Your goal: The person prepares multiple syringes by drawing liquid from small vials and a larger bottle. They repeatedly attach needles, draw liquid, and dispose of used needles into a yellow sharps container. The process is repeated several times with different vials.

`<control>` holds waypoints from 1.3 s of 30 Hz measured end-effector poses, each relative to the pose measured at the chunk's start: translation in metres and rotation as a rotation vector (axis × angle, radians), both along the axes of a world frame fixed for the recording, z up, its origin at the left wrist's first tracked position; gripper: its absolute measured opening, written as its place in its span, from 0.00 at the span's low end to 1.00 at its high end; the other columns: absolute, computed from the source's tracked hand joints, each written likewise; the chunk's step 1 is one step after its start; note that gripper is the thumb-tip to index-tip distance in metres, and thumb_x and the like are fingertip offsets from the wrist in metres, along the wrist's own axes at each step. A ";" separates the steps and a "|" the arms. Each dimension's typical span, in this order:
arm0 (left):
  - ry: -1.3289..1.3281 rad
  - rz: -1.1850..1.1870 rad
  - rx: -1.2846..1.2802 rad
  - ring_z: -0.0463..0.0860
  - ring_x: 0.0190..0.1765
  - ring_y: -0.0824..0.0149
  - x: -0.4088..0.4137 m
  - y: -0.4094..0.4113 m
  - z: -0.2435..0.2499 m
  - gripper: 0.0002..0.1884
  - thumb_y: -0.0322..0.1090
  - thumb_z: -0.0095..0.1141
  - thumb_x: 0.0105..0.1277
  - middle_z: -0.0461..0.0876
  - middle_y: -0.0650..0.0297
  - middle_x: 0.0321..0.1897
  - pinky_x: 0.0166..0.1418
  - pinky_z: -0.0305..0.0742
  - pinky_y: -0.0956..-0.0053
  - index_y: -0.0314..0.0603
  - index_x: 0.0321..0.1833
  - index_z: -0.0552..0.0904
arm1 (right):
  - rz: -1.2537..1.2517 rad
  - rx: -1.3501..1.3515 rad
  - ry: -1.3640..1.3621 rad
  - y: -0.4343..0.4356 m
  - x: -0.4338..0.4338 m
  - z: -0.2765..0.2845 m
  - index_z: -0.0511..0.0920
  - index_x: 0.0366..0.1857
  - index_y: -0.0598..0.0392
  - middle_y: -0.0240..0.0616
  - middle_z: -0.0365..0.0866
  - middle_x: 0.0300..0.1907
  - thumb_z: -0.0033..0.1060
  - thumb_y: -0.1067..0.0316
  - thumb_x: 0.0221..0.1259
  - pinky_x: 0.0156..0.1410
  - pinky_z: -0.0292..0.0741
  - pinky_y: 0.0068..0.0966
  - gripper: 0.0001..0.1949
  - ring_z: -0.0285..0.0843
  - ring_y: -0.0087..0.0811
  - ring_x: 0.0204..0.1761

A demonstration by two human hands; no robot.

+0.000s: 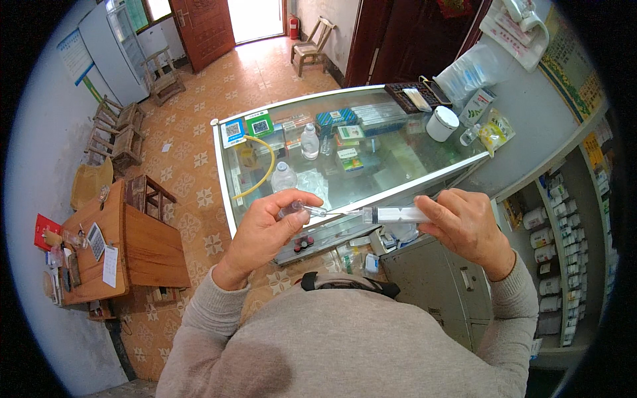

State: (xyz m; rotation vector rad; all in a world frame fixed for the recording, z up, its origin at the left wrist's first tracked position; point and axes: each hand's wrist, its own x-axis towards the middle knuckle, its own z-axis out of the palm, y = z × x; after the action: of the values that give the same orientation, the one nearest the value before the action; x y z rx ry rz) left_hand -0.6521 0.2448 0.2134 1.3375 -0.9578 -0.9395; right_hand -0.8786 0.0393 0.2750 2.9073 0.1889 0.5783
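Observation:
Between the thumb and fingers of my left hand is a small clear glass ampoule, held nearly level. My right hand grips a large clear plastic syringe by its plunger end. The syringe's needle points left and meets the ampoule's open end; how deep it reaches is hard to tell. Both hands are above the near edge of a glass display counter. On its top, just beyond my left hand, stands a clear bottle, with a second clear bottle behind it.
A yellow rubber tube curves across the counter's left end near two printed code cards. Small medicine boxes, a white tub and an abacus are farther right. A wooden desk is left; medicine shelves are right.

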 end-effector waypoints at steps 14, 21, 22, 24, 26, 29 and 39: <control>-0.135 -0.024 -0.087 0.62 0.22 0.83 0.004 -0.006 -0.004 0.10 0.31 0.51 0.68 0.68 0.76 0.20 0.24 0.54 0.87 0.37 0.49 0.79 | -0.013 0.025 -0.027 0.000 -0.003 -0.003 0.76 0.45 0.52 0.30 0.65 0.21 0.70 0.60 0.43 0.22 0.67 0.24 0.22 0.69 0.27 0.20; -0.073 -0.051 -0.032 0.62 0.23 0.83 0.007 -0.006 -0.001 0.09 0.31 0.51 0.68 0.68 0.76 0.20 0.24 0.54 0.87 0.38 0.48 0.79 | -0.086 0.201 -0.066 -0.002 -0.008 0.007 0.78 0.43 0.55 0.35 0.71 0.22 0.69 0.63 0.44 0.26 0.70 0.29 0.20 0.73 0.33 0.22; -0.072 -0.064 -0.029 0.62 0.23 0.83 0.007 -0.006 -0.002 0.09 0.31 0.51 0.68 0.67 0.76 0.20 0.24 0.54 0.87 0.38 0.48 0.79 | -0.076 0.225 -0.078 -0.002 -0.005 0.008 0.78 0.43 0.56 0.36 0.72 0.22 0.69 0.63 0.44 0.26 0.70 0.29 0.20 0.73 0.33 0.23; -0.028 -0.064 0.005 0.62 0.23 0.83 0.003 -0.008 0.003 0.09 0.31 0.50 0.68 0.67 0.76 0.20 0.24 0.54 0.87 0.38 0.48 0.79 | -0.060 0.259 -0.086 -0.001 -0.001 0.008 0.78 0.43 0.56 0.37 0.74 0.23 0.69 0.63 0.45 0.27 0.71 0.29 0.19 0.74 0.34 0.23; -0.014 -0.082 0.042 0.66 0.25 0.82 0.003 -0.007 0.004 0.09 0.30 0.50 0.68 0.70 0.74 0.23 0.26 0.59 0.85 0.38 0.48 0.79 | -0.033 0.278 -0.078 -0.001 0.003 0.005 0.78 0.44 0.57 0.37 0.75 0.24 0.68 0.64 0.46 0.27 0.71 0.29 0.19 0.74 0.34 0.23; -0.048 -0.124 0.069 0.73 0.29 0.80 0.006 -0.006 0.004 0.10 0.30 0.49 0.67 0.76 0.69 0.30 0.30 0.70 0.82 0.38 0.48 0.79 | -0.040 0.277 -0.075 0.001 0.007 0.003 0.78 0.44 0.57 0.37 0.76 0.25 0.68 0.63 0.48 0.27 0.72 0.28 0.18 0.75 0.34 0.24; -0.085 -0.121 0.079 0.73 0.32 0.76 0.006 -0.003 0.000 0.11 0.32 0.50 0.67 0.75 0.66 0.34 0.36 0.71 0.80 0.37 0.48 0.80 | -0.037 0.205 -0.045 0.001 0.012 0.002 0.78 0.43 0.56 0.35 0.75 0.24 0.68 0.61 0.49 0.26 0.72 0.28 0.18 0.75 0.31 0.24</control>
State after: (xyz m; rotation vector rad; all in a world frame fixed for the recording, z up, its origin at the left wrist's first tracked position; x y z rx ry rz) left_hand -0.6462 0.2414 0.2134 1.4077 -1.0854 -1.0282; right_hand -0.8666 0.0401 0.2770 3.0825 0.0739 0.6943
